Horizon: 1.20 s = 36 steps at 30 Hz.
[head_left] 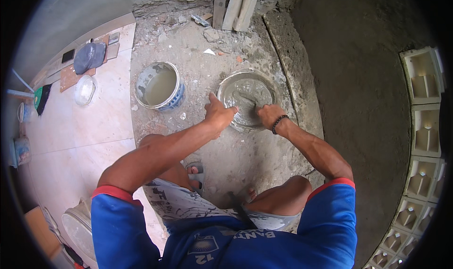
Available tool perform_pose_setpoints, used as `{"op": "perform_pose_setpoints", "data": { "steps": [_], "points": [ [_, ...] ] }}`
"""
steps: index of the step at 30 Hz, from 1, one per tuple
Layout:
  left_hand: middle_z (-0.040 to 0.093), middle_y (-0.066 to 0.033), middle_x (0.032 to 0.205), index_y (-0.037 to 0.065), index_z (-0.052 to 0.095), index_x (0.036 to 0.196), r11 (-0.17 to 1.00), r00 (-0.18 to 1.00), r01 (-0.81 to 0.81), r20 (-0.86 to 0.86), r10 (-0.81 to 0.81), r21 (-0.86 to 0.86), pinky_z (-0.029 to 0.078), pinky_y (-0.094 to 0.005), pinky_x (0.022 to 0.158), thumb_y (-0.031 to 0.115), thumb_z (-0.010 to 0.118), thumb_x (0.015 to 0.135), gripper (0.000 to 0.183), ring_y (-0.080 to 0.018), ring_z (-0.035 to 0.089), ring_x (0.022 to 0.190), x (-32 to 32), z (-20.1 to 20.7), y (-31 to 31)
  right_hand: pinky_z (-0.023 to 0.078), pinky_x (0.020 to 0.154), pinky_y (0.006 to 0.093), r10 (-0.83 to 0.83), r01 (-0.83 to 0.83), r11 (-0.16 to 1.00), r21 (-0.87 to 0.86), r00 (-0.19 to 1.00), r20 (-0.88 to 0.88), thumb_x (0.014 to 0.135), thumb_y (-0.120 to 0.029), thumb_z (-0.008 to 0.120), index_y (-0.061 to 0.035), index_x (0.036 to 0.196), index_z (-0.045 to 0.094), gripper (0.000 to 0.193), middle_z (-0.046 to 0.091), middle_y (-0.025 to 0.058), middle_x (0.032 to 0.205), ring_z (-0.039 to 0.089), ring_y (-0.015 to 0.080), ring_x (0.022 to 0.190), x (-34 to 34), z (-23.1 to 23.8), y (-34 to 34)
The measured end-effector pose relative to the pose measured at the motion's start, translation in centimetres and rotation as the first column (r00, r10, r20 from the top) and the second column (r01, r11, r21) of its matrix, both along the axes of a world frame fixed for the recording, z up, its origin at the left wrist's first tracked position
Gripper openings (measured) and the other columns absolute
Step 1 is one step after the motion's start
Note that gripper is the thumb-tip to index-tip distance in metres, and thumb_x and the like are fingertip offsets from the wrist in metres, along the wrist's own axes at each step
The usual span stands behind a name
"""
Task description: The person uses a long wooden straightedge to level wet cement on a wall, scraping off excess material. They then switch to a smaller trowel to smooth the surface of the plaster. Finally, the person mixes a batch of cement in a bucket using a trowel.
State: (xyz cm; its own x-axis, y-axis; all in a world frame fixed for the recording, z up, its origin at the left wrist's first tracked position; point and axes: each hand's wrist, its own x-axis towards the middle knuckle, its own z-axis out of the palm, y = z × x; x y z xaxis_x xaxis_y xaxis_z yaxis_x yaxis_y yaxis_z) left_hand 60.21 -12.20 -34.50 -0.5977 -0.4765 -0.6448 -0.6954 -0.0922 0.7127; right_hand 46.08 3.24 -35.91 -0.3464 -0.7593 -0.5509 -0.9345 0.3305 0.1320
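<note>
A round bucket [249, 72] of wet grey mortar [243, 87] stands on the rough floor in front of me. My right hand [270, 115], with a dark beaded bracelet at the wrist, is closed at the bucket's near right side on a mortar-coated trowel [250, 98]. The trowel's handle is hidden in the fist, and its blade is partly sunk in the mortar. At the near left rim, my left hand [219, 114] grips the bucket, thumb over the edge and index finger along the outside.
A white bucket [177, 95] of greyish water stands to the left. Beyond lie a metal float [200, 20] and upright wooden boards [238, 7]. Pale tiles [111, 108] hold a cap [89, 57] and a clear tub [85, 90]. Breeze blocks [426, 127] line the right.
</note>
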Motion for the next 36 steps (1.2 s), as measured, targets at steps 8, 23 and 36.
{"op": "perform_pose_setpoints", "data": {
  "steps": [8, 23, 36],
  "points": [
    [0.021, -0.0241, 0.146, 0.001, -0.001, 0.142, 0.722, 0.914, -0.404, 0.214, 0.345, 0.562, 0.038, -0.0492, 0.101, 0.029, 0.070, 0.083, 0.096, -0.0418, 0.034, 0.127, 1.6, -7.9, 7.5, 0.053, 0.068, 0.0423, -0.098, 0.072, 0.984, -0.165, 0.983, -0.156, 0.080, -0.011, 0.053, -0.0092, 0.087, 0.068, 0.017, 0.066, 0.0180, 0.078, 0.067, 0.0330, 0.076, -5.4, 10.6, 0.6],
    [0.036, -0.0152, 0.134, 0.010, 0.023, 0.134, 0.303, 0.598, -0.508, 0.077, 0.798, 0.806, 0.048, -0.0496, 0.096, -0.003, 0.060, 0.084, 0.064, -0.0321, 0.047, 0.116, -2.1, -12.9, 14.4, 0.053, 0.078, 0.0384, -0.025, 0.041, 0.991, 0.130, 0.992, -0.122, 0.083, -0.010, 0.050, -0.0027, 0.090, 0.070, 0.022, 0.068, 0.0173, 0.093, 0.067, 0.0298, 0.090, 0.2, 8.1, -3.2],
    [0.046, -0.0174, 0.119, 0.002, 0.034, 0.119, 0.415, 0.664, -0.531, 0.059, 0.745, 0.739, 0.060, -0.0368, 0.068, -0.005, 0.056, 0.083, 0.043, -0.0272, 0.057, 0.098, -1.7, -11.2, 9.9, 0.054, 0.066, 0.0398, -0.255, 0.242, 0.882, 0.405, 0.967, -0.022, 0.080, -0.016, 0.054, 0.0041, 0.089, 0.066, 0.025, 0.067, 0.0194, 0.080, 0.068, 0.0296, 0.076, -3.3, 0.6, -5.4]
  ]
}}
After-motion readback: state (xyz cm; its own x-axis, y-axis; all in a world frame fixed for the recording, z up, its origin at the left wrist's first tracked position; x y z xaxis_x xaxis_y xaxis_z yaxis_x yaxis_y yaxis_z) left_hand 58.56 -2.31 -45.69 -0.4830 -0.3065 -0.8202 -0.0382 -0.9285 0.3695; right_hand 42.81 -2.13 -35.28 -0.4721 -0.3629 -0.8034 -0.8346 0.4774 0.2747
